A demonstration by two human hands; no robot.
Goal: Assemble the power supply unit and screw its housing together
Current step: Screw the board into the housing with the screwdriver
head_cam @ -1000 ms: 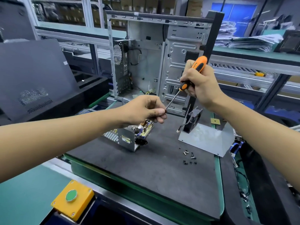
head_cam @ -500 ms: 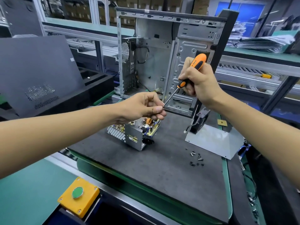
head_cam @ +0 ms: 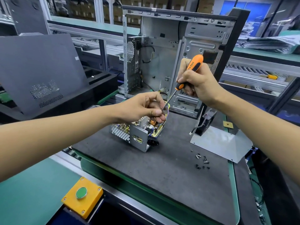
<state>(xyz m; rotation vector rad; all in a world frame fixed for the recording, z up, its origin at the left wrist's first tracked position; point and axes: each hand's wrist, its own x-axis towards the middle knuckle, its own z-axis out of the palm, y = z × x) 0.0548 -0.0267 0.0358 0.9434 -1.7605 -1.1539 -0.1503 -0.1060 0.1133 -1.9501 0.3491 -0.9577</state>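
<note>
Compared with the frames a second back, hands and tool pose hardly differ; only the camera view has shifted. Right hand (head_cam: 197,85) keeps its fingers wrapped round the orange-and-black-handled screwdriver (head_cam: 189,73), shaft slanting down-left. Left hand (head_cam: 142,106) still pinches at the tip, fingers closed; presumably on a screw, too small to confirm. Open grey-metal power supply unit with exposed circuit board (head_cam: 138,132) sits mid-frame on the dark grey surface (head_cam: 162,176), directly under the left hand. Loose small dark screws (head_cam: 202,161) and bent sheet-metal cover (head_cam: 217,143) lie lower right. Judgement: screw being seated on bit; housing not yet closed.
</note>
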